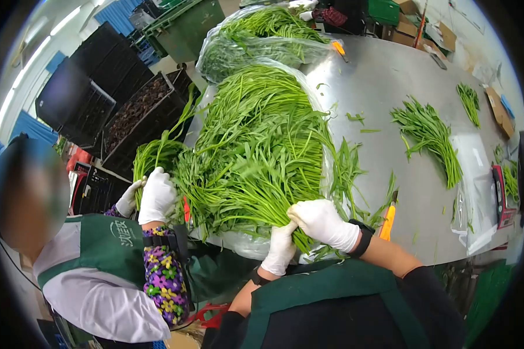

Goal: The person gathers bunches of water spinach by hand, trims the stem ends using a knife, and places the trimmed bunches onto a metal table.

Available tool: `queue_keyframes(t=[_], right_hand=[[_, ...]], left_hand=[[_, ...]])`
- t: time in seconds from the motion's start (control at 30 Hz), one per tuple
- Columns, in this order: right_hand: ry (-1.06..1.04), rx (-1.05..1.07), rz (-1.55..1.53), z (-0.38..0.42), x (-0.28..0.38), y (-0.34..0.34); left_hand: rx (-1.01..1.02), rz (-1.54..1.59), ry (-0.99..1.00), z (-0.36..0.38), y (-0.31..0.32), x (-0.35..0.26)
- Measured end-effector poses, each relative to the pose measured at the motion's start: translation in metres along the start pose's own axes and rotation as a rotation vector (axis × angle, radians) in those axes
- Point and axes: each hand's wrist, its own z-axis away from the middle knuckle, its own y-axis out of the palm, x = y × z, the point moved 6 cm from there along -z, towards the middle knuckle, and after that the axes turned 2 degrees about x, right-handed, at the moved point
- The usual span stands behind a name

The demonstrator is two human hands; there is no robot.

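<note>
A bunch of water spinach (256, 198) lies with its cut stems toward me at the table's near edge. My right hand (327, 224), in a white glove, is closed around the stem ends. My left hand (280, 250), gloved as well, is closed on the same stems just to the left, and the two hands touch. Beneath and beyond the bunch spreads a big heap of water spinach (250, 110) on clear plastic sheeting (247, 244). An orange-handled cutter (388, 220) rests to the right of my right hand.
On the metal table (384, 64) lie a separate bunch (431, 136), clear bags (474, 180), a red scale (505, 198) and another orange cutter (340, 50). At left, a co-worker's gloved hand (157, 196) holds greens near black crates (140, 116).
</note>
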Motion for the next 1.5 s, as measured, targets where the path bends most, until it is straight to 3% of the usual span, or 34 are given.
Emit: queue_keyframes(t=[0.07,0.13,0.2,0.27,0.33,0.4,0.43,0.47,0.57,0.6,0.73,0.8,0.83,0.9,0.93,1.0,1.07,1.13,1.2,1.27,1.4,1.43,1.47,1.5], right_hand=[[0.071,-0.030,-0.110,0.008,-0.010,0.002],[0.143,-0.070,-0.215,0.014,-0.024,-0.008],[0.353,0.154,-0.328,0.022,-0.050,-0.015],[0.309,0.150,-0.183,0.033,-0.070,-0.030],[0.350,0.182,-0.078,0.026,-0.073,-0.041],[0.531,0.189,-0.405,0.017,-0.065,-0.043],[0.558,0.279,-0.622,0.014,-0.064,-0.031],[0.551,0.280,-0.626,0.010,-0.060,-0.028],[0.536,0.381,-1.081,-0.002,-0.039,-0.012],[0.489,0.417,-1.020,-0.007,-0.031,-0.019],[0.461,0.563,-1.417,0.004,-0.026,-0.027],[0.502,0.169,-1.471,0.007,-0.039,-0.026],[0.568,0.053,-1.632,0.015,-0.049,-0.021],[0.673,-0.244,-1.807,0.034,-0.071,0.000],[0.722,-0.414,-1.828,0.044,-0.075,0.012],[1.032,-0.601,-1.960,0.045,-0.050,0.013],[0.717,-0.666,-2.045,0.032,-0.053,0.021],[0.755,-0.680,-2.034,0.037,-0.059,0.019],[0.779,-0.531,-1.943,0.037,-0.067,0.024],[0.719,-0.415,-1.558,0.035,-0.074,0.005],[0.672,0.029,-1.297,0.018,-0.068,-0.036],[0.714,0.197,-1.111,0.011,-0.056,-0.045],[0.515,0.153,-0.761,0.015,-0.074,-0.025],[0.595,0.342,-0.820,0.006,-0.052,-0.035]], left_hand=[[-0.013,0.018,-0.121,-0.002,-0.009,0.011],[-0.034,-0.005,-0.083,-0.002,0.000,0.006],[0.060,-0.103,-0.128,-0.002,0.005,0.004],[0.015,-0.112,-0.119,0.001,0.006,-0.003],[0.117,0.006,-0.151,0.001,0.016,-0.007],[0.136,0.067,-0.190,0.003,0.020,-0.008],[0.236,0.165,-0.205,0.003,0.026,-0.010],[0.333,0.261,-0.218,0.003,0.032,-0.015],[0.376,0.089,-0.072,0.016,0.065,-0.054],[0.432,-0.010,0.005,0.022,0.076,-0.063],[0.592,-0.203,0.025,0.033,0.111,-0.076],[0.544,-0.353,0.161,0.025,0.120,-0.088],[0.588,-0.082,0.185,0.016,0.120,-0.083],[0.557,0.176,0.185,-0.005,0.116,-0.076],[0.487,0.151,0.197,-0.019,0.106,-0.069],[0.385,0.175,0.139,-0.031,0.103,-0.047],[0.444,0.252,0.061,-0.025,0.116,-0.021],[0.424,0.281,0.049,-0.027,0.112,-0.017],[0.426,0.201,0.069,-0.026,0.114,-0.022],[0.403,0.036,0.099,-0.023,0.113,-0.033],[0.425,-0.362,0.064,-0.020,0.094,-0.024],[0.370,-0.410,0.083,-0.015,0.088,-0.013],[0.318,-0.457,0.106,-0.011,0.080,-0.002],[0.491,-0.515,-0.103,-0.004,0.078,0.017]])
